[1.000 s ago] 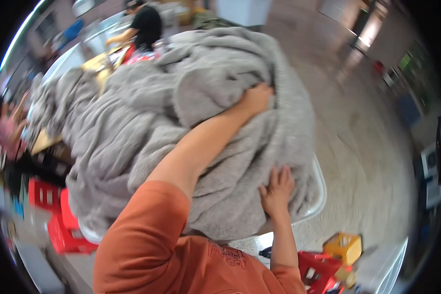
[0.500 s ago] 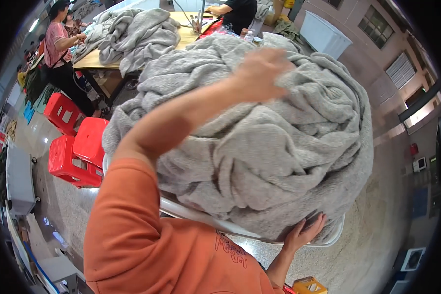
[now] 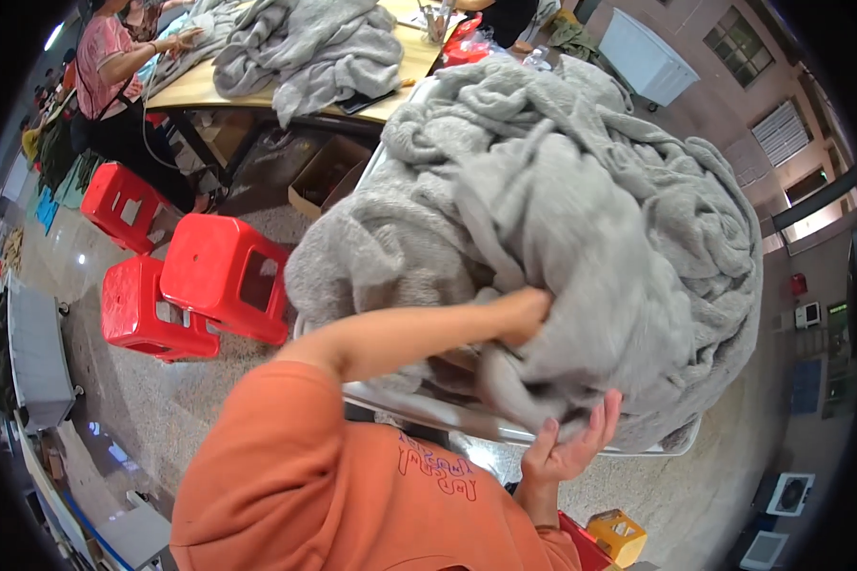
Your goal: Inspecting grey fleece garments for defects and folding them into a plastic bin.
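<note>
A large heap of grey fleece fabric (image 3: 676, 209) fills a white wheeled bin (image 3: 505, 433) in front of me and spills over its rim. My left hand (image 3: 524, 316) reaches across from the left and is closed on a fold of the fabric, which bulges up, blurred by motion; the fingertips are hidden in it. Near the bin's front rim my right hand (image 3: 573, 445) is open, palm up and fingers apart, beside the lower edge of the fabric.
Red plastic stools (image 3: 221, 276) stand at left. Behind them a person (image 3: 114, 67) works at a wooden table (image 3: 419, 57) bearing more grey fabric (image 3: 305, 48). A cardboard box (image 3: 328, 176) sits under it. A white bin (image 3: 646, 57) stands far right; a yellow crate (image 3: 619, 538) is near my right arm.
My left hand has come down toward me from the heap's top, and the fabric is now bunched up and pulled nearer. My right hand has come off the fabric's side and turned palm up.
</note>
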### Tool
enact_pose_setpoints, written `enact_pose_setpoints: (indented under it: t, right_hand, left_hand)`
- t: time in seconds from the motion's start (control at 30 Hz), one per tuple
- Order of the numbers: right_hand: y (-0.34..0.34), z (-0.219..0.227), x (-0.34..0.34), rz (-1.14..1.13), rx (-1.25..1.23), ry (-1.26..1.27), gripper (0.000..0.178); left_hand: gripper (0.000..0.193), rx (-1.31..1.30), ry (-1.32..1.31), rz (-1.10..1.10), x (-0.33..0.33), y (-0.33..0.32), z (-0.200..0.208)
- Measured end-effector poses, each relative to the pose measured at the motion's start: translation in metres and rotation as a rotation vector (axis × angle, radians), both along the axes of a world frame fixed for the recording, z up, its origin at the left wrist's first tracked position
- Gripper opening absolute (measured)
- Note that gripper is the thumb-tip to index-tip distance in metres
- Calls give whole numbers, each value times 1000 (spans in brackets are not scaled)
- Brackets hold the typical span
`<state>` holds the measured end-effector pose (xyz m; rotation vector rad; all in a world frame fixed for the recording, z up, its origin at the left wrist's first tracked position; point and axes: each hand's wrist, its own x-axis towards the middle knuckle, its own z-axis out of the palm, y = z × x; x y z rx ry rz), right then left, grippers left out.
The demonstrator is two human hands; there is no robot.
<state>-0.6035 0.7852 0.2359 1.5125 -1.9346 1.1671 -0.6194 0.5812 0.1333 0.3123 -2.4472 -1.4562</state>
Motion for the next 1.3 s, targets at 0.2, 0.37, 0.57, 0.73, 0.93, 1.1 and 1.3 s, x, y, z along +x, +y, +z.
enact_pose_setpoints:
  t: [0.2, 0.37, 0.57, 0.73, 0.93, 1.1, 1.3]
  right_hand:
    - [-70, 5, 20, 186, 421, -28, 48]
    - [-101, -38, 17, -52, 724, 94, 46]
    - [-100, -14, 50, -13, 428, 197, 37]
    - [-148, 6, 115, 164, 230, 203, 30]
    - [-231, -4, 221, 552, 394, -34, 29]
    - [-279, -3, 278, 762, 460, -61, 34]
    - [-311, -2, 293, 735, 563, -36, 34]
  left_hand:
    - [38, -167, 11, 144, 84, 38, 17]
    - [34, -231, 29, 13, 211, 32, 24]
    - [19, 26, 215, 632, 320, 36, 7]
    - [20, 190, 142, 715, 387, 15, -3]
    - [26, 6, -262, 747, 517, -41, -29]
    - [32, 56, -492, 854, 600, -73, -39]
    - [36, 59, -722, 686, 610, -116, -35]
